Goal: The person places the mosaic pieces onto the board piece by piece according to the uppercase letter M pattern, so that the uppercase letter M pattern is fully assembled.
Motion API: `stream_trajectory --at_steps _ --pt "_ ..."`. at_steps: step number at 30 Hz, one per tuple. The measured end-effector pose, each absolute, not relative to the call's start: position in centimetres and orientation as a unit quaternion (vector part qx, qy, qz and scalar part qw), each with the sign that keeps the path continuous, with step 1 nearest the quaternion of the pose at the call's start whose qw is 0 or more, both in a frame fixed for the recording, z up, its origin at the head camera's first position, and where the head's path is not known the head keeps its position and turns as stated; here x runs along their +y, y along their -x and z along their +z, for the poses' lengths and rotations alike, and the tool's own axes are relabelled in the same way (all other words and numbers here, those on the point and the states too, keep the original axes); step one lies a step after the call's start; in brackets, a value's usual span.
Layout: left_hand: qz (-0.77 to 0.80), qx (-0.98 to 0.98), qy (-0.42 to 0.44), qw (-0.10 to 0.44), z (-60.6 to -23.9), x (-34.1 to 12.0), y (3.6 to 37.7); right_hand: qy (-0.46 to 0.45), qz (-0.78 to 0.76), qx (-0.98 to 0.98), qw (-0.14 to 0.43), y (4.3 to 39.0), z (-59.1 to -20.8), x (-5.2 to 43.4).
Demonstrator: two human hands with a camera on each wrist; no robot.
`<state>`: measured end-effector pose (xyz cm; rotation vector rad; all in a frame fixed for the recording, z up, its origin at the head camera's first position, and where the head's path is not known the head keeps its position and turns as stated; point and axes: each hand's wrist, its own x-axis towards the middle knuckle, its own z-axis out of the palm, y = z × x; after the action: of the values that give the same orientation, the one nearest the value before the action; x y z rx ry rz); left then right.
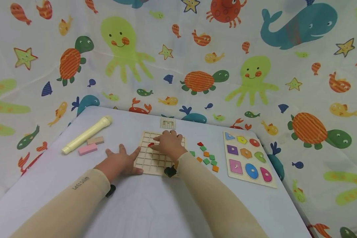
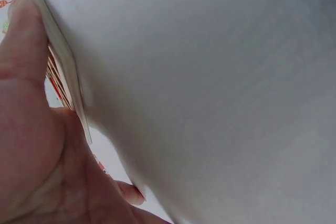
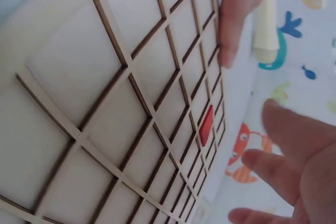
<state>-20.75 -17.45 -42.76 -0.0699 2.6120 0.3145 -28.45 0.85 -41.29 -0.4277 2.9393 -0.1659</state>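
Note:
A wooden grid board (image 1: 148,168) lies mid-table, its raised strips forming square cells. One red tile (image 3: 207,125) sits in a cell near the board's far left part. My left hand (image 1: 122,162) spreads its fingers at the board's left edge, and the thumb and a finger touch that edge. Over the board hovers my right hand (image 1: 169,143), fingers apart, with nothing visible between them. In the right wrist view, the fingers (image 3: 286,129) of that hand stand apart from the red tile. Part of the grid is hidden beneath the right hand.
Several loose green, orange and red tiles (image 1: 206,161) lie right of the board. A shape puzzle (image 1: 247,180) rests farther right. At left are a yellow microphone-shaped stick (image 1: 86,135), a pink block (image 1: 87,149) and a tan block (image 1: 96,140). A small pale slotted piece (image 1: 168,123) stands behind.

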Motion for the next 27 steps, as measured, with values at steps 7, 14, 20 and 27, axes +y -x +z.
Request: stream_trajectory --at_steps 7,14,20,27 --pt "0.116 0.959 0.012 0.259 -43.0 -17.5 20.9 0.097 -0.136 0.982 0.090 27.1 -41.7 2.5" --pt "0.115 0.959 0.018 0.257 -42.8 -17.5 21.4 0.053 -0.210 0.975 0.058 26.5 -41.5 5.9" --pt "0.117 0.959 0.012 0.257 -42.9 -17.6 21.7 -0.003 -0.241 0.971 0.008 26.0 -41.8 9.9" --pt "0.126 0.957 0.017 0.260 -43.5 -17.8 21.7 -0.051 -0.347 0.932 -0.087 25.0 -42.6 13.3"
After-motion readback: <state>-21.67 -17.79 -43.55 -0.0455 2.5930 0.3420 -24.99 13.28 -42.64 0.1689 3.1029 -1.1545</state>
